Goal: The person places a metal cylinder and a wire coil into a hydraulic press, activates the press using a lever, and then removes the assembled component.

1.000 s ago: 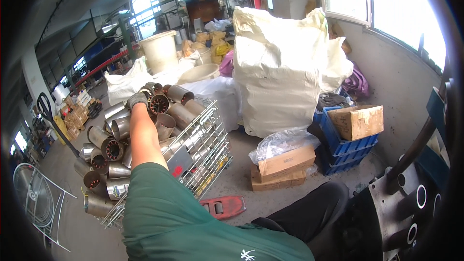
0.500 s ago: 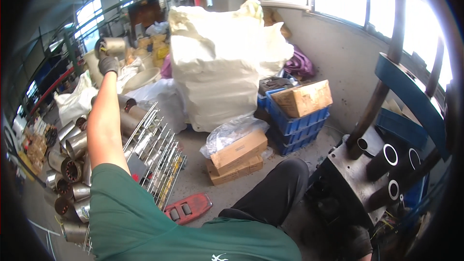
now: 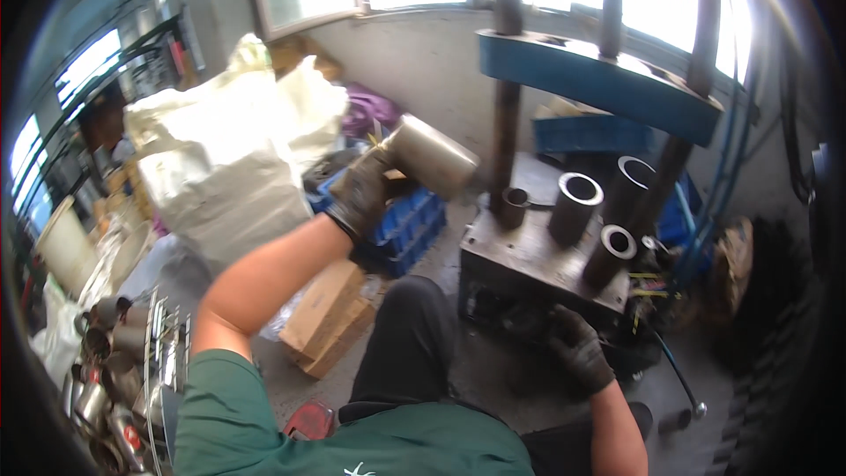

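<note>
Left of press plate (image 3: 529, 245), metal cylinder (image 3: 434, 159) hangs tilted in mid-air, its left end grasped by gloved left hand (image 3: 359, 192). Blue crates (image 3: 407, 234) beyond. Gloved right hand (image 3: 578, 349) near front of press base (image 3: 498, 291); whether it grips anything, cannot tell. Four tubes (image 3: 568, 226) stand on plate. Wire basket (image 3: 152, 370) and more cylinders (image 3: 92, 401) at lower left.
</note>
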Tool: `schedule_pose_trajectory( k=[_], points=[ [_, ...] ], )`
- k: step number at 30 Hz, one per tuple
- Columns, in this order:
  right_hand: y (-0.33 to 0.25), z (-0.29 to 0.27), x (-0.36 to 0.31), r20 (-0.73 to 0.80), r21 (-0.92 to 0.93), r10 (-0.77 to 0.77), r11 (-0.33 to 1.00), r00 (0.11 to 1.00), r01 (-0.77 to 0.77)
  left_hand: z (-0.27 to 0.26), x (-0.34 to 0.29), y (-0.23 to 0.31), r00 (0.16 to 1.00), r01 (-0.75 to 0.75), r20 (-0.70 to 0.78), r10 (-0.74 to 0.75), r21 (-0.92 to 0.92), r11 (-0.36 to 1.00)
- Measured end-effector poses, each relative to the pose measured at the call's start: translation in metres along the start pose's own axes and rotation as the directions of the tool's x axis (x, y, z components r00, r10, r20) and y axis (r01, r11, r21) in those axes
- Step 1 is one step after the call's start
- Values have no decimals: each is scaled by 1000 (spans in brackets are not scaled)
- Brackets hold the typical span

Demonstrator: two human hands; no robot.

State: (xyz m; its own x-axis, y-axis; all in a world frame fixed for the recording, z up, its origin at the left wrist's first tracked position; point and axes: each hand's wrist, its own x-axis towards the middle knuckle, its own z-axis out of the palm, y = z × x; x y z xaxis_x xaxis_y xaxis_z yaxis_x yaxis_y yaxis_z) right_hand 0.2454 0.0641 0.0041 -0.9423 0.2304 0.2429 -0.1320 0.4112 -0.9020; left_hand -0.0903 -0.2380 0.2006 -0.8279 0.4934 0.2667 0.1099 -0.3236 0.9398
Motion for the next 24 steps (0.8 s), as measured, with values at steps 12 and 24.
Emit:
schedule_pose_trajectory(
  k=[12,24],
  points=[
    [31,-10,-2,-457,366,8,913,889,180,209,-77,-255,752,609,550,-363,-369,702],
    [5,-38,8,-336,864,583,504,740,-6,209,-66,-261,707,639,605,-368,-322,698]
  ],
)
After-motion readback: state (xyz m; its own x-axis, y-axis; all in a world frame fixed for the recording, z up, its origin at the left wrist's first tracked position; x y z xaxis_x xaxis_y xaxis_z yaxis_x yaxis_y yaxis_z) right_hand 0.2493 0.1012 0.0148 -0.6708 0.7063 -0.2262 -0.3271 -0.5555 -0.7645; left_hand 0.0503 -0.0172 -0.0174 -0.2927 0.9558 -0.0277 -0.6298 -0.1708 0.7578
